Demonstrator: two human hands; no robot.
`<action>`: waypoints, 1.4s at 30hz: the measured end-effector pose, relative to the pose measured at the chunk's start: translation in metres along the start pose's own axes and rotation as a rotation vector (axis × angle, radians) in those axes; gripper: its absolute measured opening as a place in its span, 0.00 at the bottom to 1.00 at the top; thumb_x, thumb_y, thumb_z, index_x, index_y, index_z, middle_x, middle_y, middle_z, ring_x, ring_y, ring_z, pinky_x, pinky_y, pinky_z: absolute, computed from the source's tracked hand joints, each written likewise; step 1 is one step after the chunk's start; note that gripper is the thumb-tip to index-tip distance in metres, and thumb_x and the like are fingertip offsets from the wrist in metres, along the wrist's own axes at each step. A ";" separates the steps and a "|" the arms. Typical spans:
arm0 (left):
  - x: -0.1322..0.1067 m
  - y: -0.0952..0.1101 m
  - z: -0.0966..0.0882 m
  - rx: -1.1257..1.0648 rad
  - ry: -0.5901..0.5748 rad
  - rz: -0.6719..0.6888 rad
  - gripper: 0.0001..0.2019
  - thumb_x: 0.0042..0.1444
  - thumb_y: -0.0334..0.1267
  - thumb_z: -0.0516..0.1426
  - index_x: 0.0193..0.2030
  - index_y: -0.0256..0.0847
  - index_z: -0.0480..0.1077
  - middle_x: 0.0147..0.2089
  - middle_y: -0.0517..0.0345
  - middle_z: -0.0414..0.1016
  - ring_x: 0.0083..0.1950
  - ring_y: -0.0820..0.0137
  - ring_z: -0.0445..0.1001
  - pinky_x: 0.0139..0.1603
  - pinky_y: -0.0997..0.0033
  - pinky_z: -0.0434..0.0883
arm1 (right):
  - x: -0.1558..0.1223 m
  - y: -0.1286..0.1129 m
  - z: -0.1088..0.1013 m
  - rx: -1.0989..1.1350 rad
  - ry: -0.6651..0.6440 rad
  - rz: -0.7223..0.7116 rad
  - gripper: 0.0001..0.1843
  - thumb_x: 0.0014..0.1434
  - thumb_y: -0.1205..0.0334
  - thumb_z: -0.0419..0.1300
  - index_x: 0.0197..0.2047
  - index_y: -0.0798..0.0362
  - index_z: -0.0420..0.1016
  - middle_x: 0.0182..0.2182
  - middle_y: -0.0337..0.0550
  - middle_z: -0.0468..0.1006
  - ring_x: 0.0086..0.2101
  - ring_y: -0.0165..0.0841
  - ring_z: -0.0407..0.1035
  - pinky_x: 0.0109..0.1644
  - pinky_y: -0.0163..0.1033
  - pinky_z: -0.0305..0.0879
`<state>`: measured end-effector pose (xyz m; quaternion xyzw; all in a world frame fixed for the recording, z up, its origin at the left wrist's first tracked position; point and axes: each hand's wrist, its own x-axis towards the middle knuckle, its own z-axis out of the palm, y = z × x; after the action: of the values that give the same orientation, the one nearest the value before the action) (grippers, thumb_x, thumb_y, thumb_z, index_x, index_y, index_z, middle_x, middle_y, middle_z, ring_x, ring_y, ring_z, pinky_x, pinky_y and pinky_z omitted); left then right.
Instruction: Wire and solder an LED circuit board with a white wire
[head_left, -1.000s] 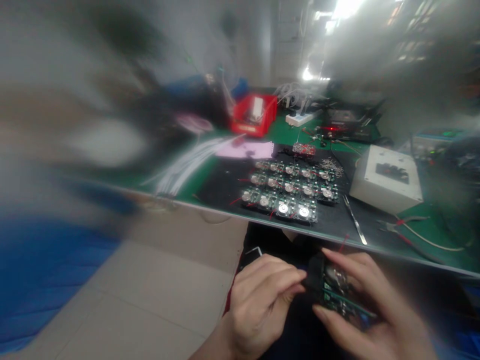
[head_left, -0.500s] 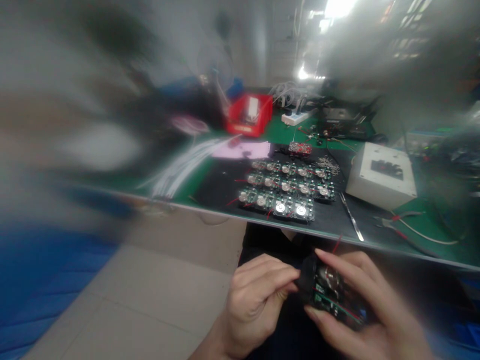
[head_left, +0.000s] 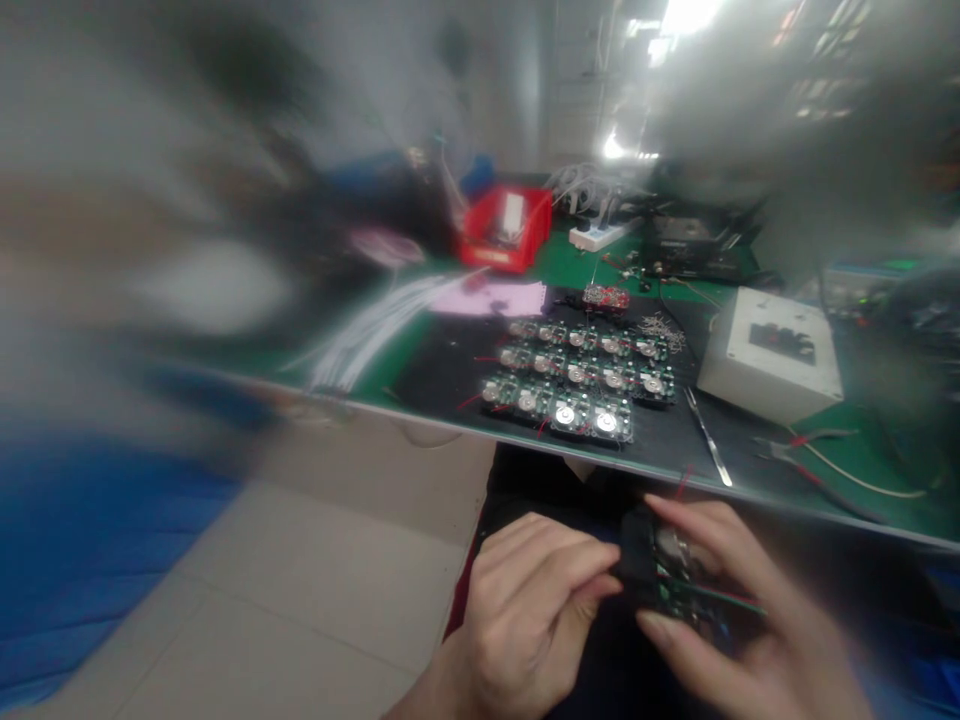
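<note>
Right hand (head_left: 795,640), lower right of frame: fingers gripping a black-cased circuit assembly (head_left: 637,565) by opposite edges. Left hand (head_left: 521,610), lower centre: fingertips closed together at its left side; any pinched item indiscernible. Circuit boards (head_left: 576,374) in rows, centre, on worktop (head_left: 564,265).

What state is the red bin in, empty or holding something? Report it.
Not empty: a white item shows inside the red bin. Blur hides how full it is.

Left hand (head_left: 529,605) pinching, knuckles bent; right hand (head_left: 784,630) curved around
</note>
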<state>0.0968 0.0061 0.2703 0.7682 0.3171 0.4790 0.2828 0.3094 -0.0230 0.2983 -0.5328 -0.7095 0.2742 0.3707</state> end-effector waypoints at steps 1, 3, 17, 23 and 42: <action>0.000 0.002 0.001 0.052 0.021 0.022 0.14 0.63 0.24 0.62 0.54 0.35 0.74 0.41 0.50 0.82 0.41 0.66 0.78 0.43 0.65 0.73 | 0.000 0.002 0.001 0.013 0.022 0.016 0.28 0.66 0.59 0.65 0.67 0.40 0.68 0.54 0.40 0.71 0.49 0.32 0.75 0.48 0.25 0.73; 0.001 0.004 0.002 0.095 0.031 0.056 0.14 0.63 0.24 0.61 0.55 0.35 0.74 0.41 0.49 0.83 0.40 0.66 0.78 0.42 0.65 0.74 | 0.000 0.006 0.000 0.037 0.046 0.038 0.27 0.65 0.58 0.66 0.66 0.42 0.70 0.55 0.41 0.72 0.51 0.35 0.74 0.48 0.27 0.74; 0.005 -0.016 0.001 -1.123 -0.427 -0.811 0.38 0.54 0.47 0.71 0.70 0.50 0.66 0.64 0.45 0.73 0.61 0.55 0.76 0.65 0.52 0.71 | -0.018 0.022 -0.019 0.195 -0.304 0.183 0.40 0.67 0.57 0.70 0.75 0.30 0.58 0.69 0.40 0.64 0.56 0.38 0.71 0.63 0.42 0.70; 0.015 -0.013 0.008 -1.033 0.151 -0.976 0.37 0.48 0.38 0.73 0.65 0.44 0.68 0.52 0.50 0.77 0.39 0.69 0.78 0.42 0.72 0.78 | -0.008 0.086 -0.065 -0.223 0.530 0.360 0.25 0.66 0.44 0.66 0.59 0.50 0.78 0.48 0.46 0.80 0.38 0.37 0.75 0.41 0.38 0.71; 0.026 -0.015 0.020 -0.887 0.405 -0.980 0.34 0.53 0.37 0.72 0.64 0.42 0.63 0.48 0.53 0.78 0.39 0.64 0.83 0.36 0.71 0.77 | 0.011 0.133 -0.036 -0.671 0.338 0.340 0.25 0.72 0.37 0.54 0.53 0.48 0.79 0.44 0.44 0.79 0.41 0.40 0.76 0.40 0.41 0.67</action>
<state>0.1203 0.0325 0.2658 0.2435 0.4483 0.5145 0.6892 0.4105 0.0252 0.2169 -0.7713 -0.5906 -0.0064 0.2371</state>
